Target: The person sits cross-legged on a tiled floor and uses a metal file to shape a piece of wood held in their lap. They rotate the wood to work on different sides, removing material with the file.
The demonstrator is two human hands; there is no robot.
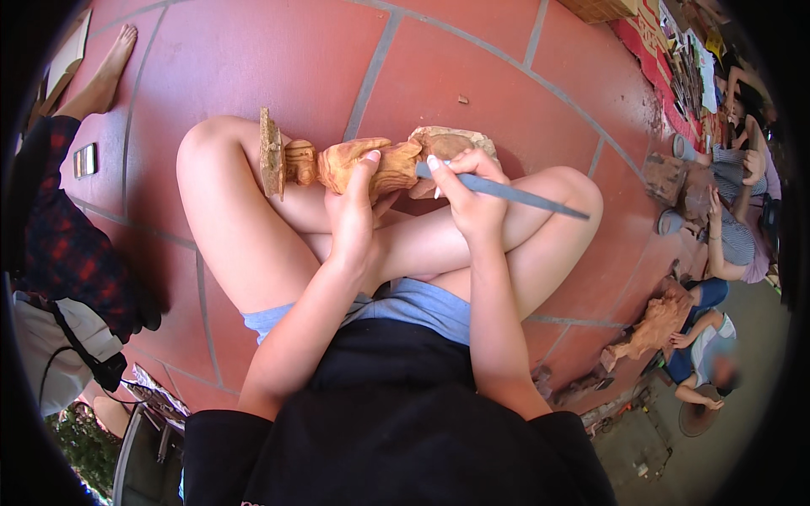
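A red tiled floor (253,51) with grey joints spreads under everything, its lines bending toward the rim of the view. The person sits on it cross-legged, in a black shirt (388,422) and light blue shorts (426,304). At the left edge another person shows in dark red-checked trousers (72,232), one bare foot (105,80) stretched out along the tiles. At the lower right a co-worker in a pale shirt (709,347) sits with a large orange-brown carving (654,325). At the upper right a red cloth (645,72) lies on the floor with tools and other small things about it.

The carved wooden figure (337,164) lies on its side across the person's lap, above the crossed legs, its flat, rough-edged base toward the left. Behind its right end is a rough pale-edged piece (447,139); whether the two are joined cannot be told. The left hand (354,198) has its grip closed around the figure's middle, thumb on top. The right hand (477,190) has a narrow grip on a long grey file (523,196), one end at the figure's right part, the pointed end out over the right leg.

A phone (85,160) lies near the checked trousers, and a small chip (463,99) lies beyond the figure.
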